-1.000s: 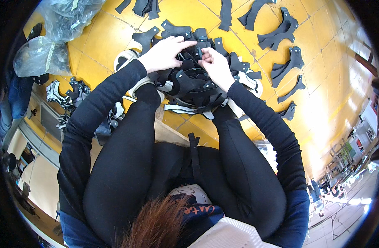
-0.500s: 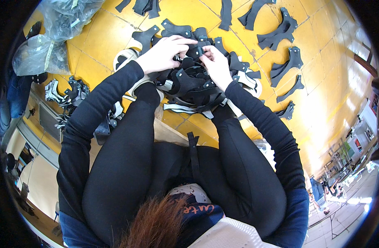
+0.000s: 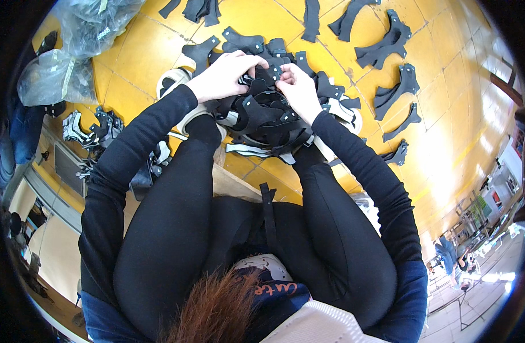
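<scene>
A pile of black cut pieces, curved like shoe uppers (image 3: pixel 262 114), lies on the floor between my feet, with small pale tags on several of them. Above the pile, a black shoe-upper piece (image 3: pixel 268 74) spans the gap between my hands. My left hand (image 3: pixel 227 75) grips its left side with curled fingers. Its right edge is pinched by my right hand (image 3: pixel 298 86) between thumb and fingertips, beside small pale marks. My fingers hide part of the piece, and its lower edge merges with the dark pile.
Separate stacks of black pieces (image 3: pixel 395 91) lie on the yellow tiled floor (image 3: pixel 440 148) to the right and far side. Clear plastic bags (image 3: pixel 56 77) stand at the far left. Nearer on the left is a black-and-white heap (image 3: pixel 96 134). My light-coloured shoes (image 3: pixel 172 80) flank the pile.
The held piece now lies more spread out between my hands, where its right edge was folded up before. My right fingers have shifted slightly along that edge; my left hand has barely moved.
</scene>
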Demonstrator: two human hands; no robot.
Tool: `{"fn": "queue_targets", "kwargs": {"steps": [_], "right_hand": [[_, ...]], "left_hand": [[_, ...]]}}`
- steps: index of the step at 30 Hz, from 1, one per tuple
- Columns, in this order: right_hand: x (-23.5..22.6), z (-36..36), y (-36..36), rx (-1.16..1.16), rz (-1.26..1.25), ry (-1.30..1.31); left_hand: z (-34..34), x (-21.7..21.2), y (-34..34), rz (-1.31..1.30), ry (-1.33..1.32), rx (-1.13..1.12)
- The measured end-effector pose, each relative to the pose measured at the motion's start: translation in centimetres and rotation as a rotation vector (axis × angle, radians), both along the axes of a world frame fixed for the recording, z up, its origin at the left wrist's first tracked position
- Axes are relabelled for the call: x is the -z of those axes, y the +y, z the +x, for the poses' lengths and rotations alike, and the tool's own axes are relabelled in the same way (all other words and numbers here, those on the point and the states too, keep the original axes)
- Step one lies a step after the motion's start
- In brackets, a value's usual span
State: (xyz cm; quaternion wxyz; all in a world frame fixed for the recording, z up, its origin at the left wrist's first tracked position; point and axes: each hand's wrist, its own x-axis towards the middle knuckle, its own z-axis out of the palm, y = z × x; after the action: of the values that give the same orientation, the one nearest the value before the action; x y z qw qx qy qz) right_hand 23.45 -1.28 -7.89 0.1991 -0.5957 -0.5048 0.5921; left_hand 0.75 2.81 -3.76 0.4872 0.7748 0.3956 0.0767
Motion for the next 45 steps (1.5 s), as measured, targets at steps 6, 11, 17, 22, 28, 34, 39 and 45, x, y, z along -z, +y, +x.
{"fn": "queue_targets", "kwargs": {"steps": [6, 11, 17, 22, 28, 34, 39, 45], "right_hand": [[0.2, 0.1, 0.0, 0.009, -0.023, 0.026], [0.5, 0.5, -0.1, 0.024, -0.045, 0.072], [-1.7, 0.5, 0.4, 0.144, -0.224, 0.191], [-4.4, 4.3, 2.2, 0.012, 0.046, 0.03], [-10.6, 3.1, 5.5, -0.48, 0.479, -0.328], [-9.5, -3.0, 4.3, -0.997, 0.879, -0.407], [-6.6, -3.0, 3.3, -1.226, 0.927, -0.742], [-6.4, -0.2, 1.4, -1.161, 0.835, -0.823]], "left_hand": [[0.1, 0.2, 0.1, 0.046, 0.072, 0.058], [0.0, 0.6, -0.7, -0.053, -0.105, -0.141], [-2.2, 1.2, -2.6, -0.34, -0.361, -0.496], [-2.7, 2.8, -3.0, -0.385, -0.655, -1.054], [-2.2, 3.5, -6.9, -0.438, -0.593, -0.979], [-2.5, 4.7, -8.6, 0.007, -0.299, -0.524], [-4.2, 4.5, -8.1, 0.151, -0.204, -0.736], [-5.6, 2.7, -8.1, 0.498, 0.575, -0.974]]}}
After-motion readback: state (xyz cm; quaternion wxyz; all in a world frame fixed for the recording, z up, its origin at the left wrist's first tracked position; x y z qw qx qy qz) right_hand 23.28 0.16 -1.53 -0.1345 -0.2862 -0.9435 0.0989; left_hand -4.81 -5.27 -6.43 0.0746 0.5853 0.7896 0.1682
